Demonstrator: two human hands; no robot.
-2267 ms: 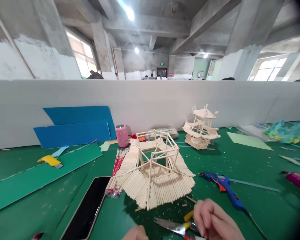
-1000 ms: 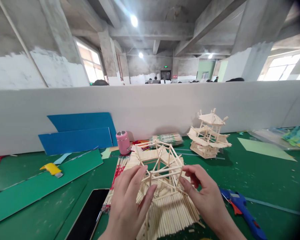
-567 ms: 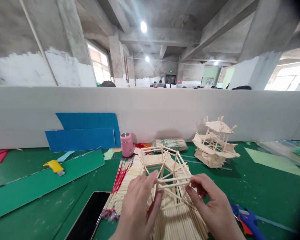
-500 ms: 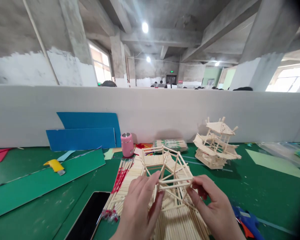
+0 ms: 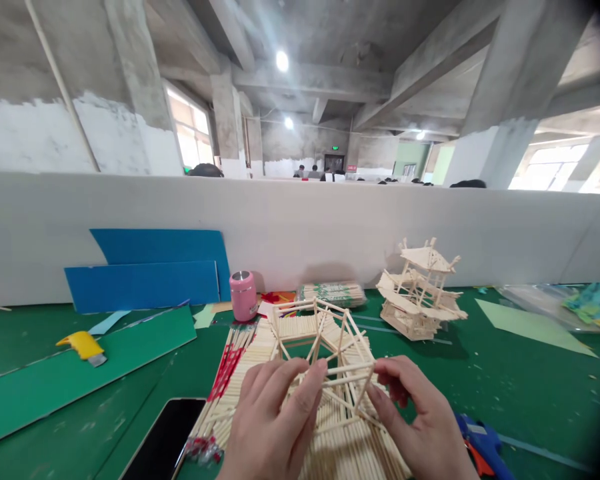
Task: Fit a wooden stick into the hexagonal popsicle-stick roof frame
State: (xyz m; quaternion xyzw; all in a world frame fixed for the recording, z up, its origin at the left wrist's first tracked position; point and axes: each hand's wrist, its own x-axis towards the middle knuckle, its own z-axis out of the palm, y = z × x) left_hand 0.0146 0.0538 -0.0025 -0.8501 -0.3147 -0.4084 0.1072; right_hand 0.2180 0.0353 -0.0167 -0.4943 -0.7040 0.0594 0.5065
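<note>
The stick house (image 5: 325,353) sits low in the middle of the frame on the green bench (image 5: 510,380). It has a flat part made of many sticks laid side by side, and an open frame of thin sticks on top.

The left hand (image 5: 273,427) is at the near left side of the frame. Its fingers (image 5: 314,381) are closed on a thin stick there. The right hand (image 5: 423,427) is at the near right side, with its fingers (image 5: 384,373) pinched on the same frame.

A phone (image 5: 163,443) lies at the lower left. A blue glue gun (image 5: 480,443) lies by the right hand. Farther back stand a pink cup (image 5: 243,295) and a small tower (image 5: 420,290) made of sticks. A yellow knife (image 5: 83,345) lies at the left.
</note>
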